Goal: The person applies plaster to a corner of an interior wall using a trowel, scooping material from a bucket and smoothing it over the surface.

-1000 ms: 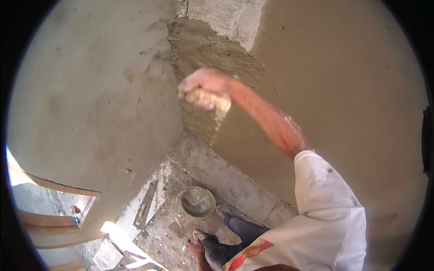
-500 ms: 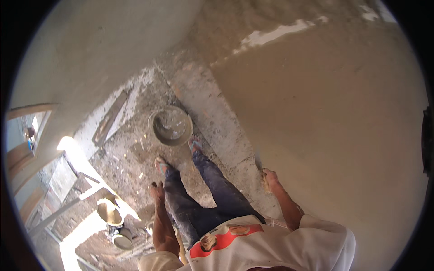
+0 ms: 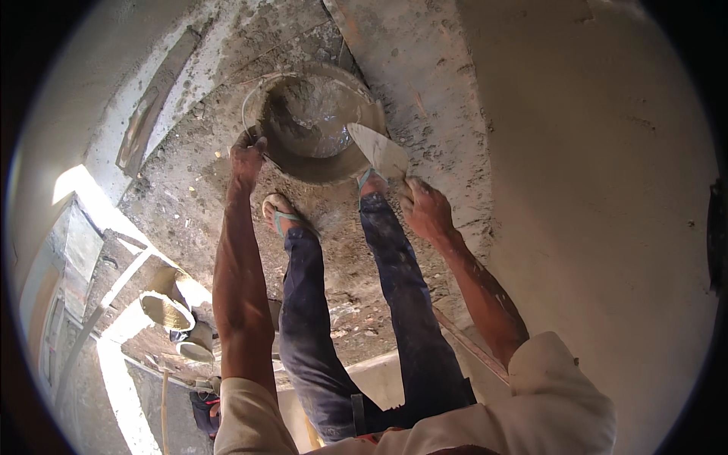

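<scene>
A round bucket stands on the floor just beyond my feet, its inside coated with wet grey mortar. My left hand is closed on the bucket's left rim, near the thin wire handle. In my right hand I grip a pointing trowel, whose pale blade reaches over the near right rim with its tip above the mortar.
Smooth plastered wall fills the right side. A wooden board lies along the left wall's foot. Two more buckets, one mortar-crusted and one smaller, are at lower left near a long pole. Rubble covers the floor.
I have bent down toward the bucket, which looks larger and nearer. My left hand has come to its rim, and my right hand has moved from beside the wall to the bucket with the trowel.
</scene>
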Available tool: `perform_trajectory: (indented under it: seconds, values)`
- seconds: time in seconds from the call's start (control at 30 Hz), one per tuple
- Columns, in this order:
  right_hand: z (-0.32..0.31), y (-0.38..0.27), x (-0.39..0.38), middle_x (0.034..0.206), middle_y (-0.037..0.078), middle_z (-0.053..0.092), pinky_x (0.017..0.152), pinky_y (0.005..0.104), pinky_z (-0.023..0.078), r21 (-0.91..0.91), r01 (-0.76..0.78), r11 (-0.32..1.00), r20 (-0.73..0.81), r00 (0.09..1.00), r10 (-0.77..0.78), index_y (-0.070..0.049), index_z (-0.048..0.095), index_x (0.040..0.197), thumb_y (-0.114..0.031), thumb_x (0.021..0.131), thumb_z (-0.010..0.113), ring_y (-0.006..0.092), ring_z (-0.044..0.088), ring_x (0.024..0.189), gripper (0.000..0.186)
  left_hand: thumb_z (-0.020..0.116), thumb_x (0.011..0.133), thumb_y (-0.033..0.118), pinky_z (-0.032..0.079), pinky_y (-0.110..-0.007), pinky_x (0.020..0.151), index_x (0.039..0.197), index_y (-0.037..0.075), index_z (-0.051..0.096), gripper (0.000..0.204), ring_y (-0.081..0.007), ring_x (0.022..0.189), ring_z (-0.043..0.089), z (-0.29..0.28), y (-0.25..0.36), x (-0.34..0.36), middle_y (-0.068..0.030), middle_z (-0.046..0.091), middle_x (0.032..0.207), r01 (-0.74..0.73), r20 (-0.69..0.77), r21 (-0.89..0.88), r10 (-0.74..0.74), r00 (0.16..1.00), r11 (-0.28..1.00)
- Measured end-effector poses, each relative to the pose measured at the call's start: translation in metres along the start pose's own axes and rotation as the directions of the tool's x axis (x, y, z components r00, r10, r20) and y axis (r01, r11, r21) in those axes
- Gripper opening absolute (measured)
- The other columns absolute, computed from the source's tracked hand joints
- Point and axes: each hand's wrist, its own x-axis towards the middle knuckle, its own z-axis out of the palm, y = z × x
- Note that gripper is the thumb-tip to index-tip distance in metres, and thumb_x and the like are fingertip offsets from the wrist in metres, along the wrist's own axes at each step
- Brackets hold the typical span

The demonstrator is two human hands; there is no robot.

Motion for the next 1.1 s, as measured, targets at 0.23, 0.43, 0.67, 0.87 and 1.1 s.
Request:
perform_trajectory:
  seconds: [0.23,0.43,0.67,0.87,1.1]
  values:
    - [0.008,-0.001,0.140,0.110,0.018,0.071,0.081,0.0467,0.061,-0.434,-0.025,0.900,0.069,0.996,0.061,-0.006,0.069,0.109,-0.020,0.089,0.070,0.0375,0.074,0.092,0.025,0.070,0.095,0.004,0.052,-0.034,0.086,0.119,0.002,0.070,0.025,-0.0189,0.096,0.066,0.072,0.016,-0.055,-0.0095,0.072,0.106,-0.346,0.001,0.326,0.366,0.930,0.879]
    - [0.032,0.022,0.197,0.102,0.013,0.073,0.082,0.0472,0.061,-0.400,0.228,0.888,0.124,0.973,-0.194,-0.010,0.073,0.103,-0.024,0.088,0.069,0.0351,0.074,0.096,0.021,0.073,0.093,0.007,0.052,-0.042,0.088,0.118,-0.001,0.068,0.026,-0.0402,0.097,0.066,0.084,0.029,-0.082,-0.0190,0.067,0.109,-0.384,0.037,0.552,0.438,0.898,0.740]
    - [0.060,0.038,0.209,0.094,0.016,0.073,0.079,0.0482,0.061,-0.298,0.243,0.923,0.194,0.962,-0.191,-0.008,0.072,0.105,-0.025,0.084,0.072,0.0367,0.073,0.090,0.027,0.074,0.093,0.009,0.056,-0.046,0.082,0.116,-0.001,0.069,0.025,-0.0426,0.100,0.069,0.085,0.007,-0.092,-0.0225,0.069,0.108,-0.440,0.069,0.581,0.497,0.865,0.685]
    - [0.088,0.031,0.212,0.092,0.017,0.072,0.079,0.0488,0.059,-0.292,0.395,0.871,0.238,0.912,-0.334,-0.009,0.068,0.113,-0.026,0.091,0.068,0.0403,0.070,0.086,0.028,0.073,0.093,0.008,0.055,-0.043,0.079,0.114,0.000,0.069,0.023,-0.0387,0.096,0.069,0.092,-0.010,-0.100,-0.0197,0.068,0.106,-0.388,-0.052,0.552,0.495,0.867,0.738]
    - [0.137,0.026,0.179,0.091,0.016,0.070,0.076,0.0451,0.057,-0.123,0.274,0.954,0.304,0.925,-0.227,-0.008,0.064,0.116,-0.025,0.096,0.065,0.0371,0.070,0.082,0.026,0.067,0.093,-0.003,0.053,-0.032,0.089,0.134,-0.001,0.066,0.041,-0.0215,0.101,0.067,0.095,-0.012,-0.102,-0.0093,0.068,0.107,-0.351,-0.067,0.512,0.443,0.894,0.784]
